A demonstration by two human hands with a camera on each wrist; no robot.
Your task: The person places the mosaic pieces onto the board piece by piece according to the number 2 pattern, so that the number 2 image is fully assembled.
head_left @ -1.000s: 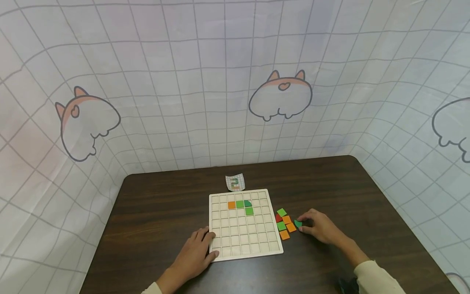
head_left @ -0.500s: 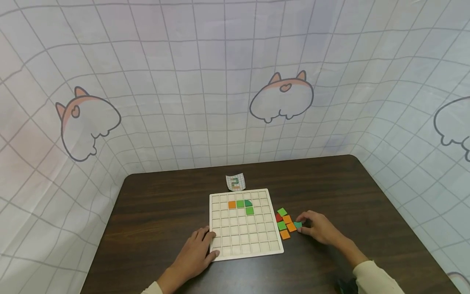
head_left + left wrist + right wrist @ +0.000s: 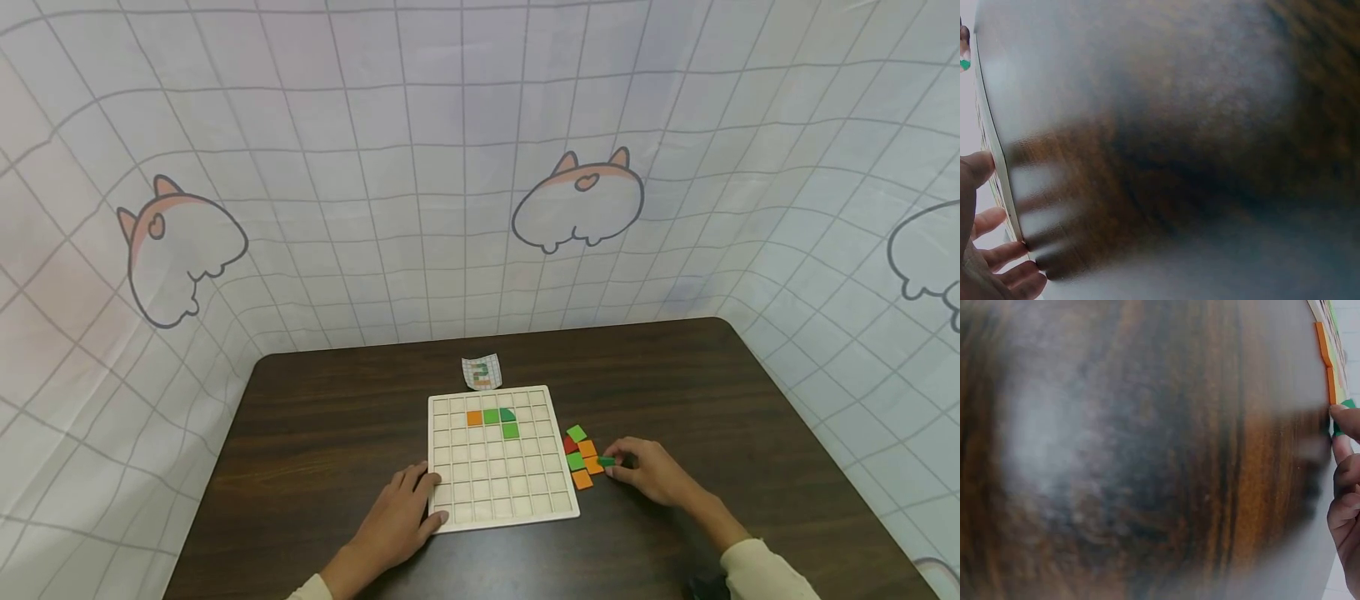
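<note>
My right hand (image 3: 651,471) pinches a dark green tile (image 3: 606,461) between thumb and fingers, just right of a loose group of tiles. The held tile appears tilted up on edge. In that group are orange tiles (image 3: 582,480), light green tiles (image 3: 576,433) and a partly covered red tile (image 3: 570,445). My left hand (image 3: 397,517) rests at the left edge of a cream grid board (image 3: 480,483), its thumb and fingertips on the rim. On the board's upper part sit an orange square (image 3: 474,418), light green squares (image 3: 511,430) and a dark green rounded piece (image 3: 507,414).
A small paper card (image 3: 481,372) with a coloured pattern lies behind the board. The dark wooden table (image 3: 315,433) has white grid-patterned curtains (image 3: 420,208) on its back and sides. A dark object (image 3: 708,583) lies partly under the right sleeve.
My right hand has turned the dark green tile from lying flatter to standing on edge, shifting it slightly left. My left hand and the board stay put.
</note>
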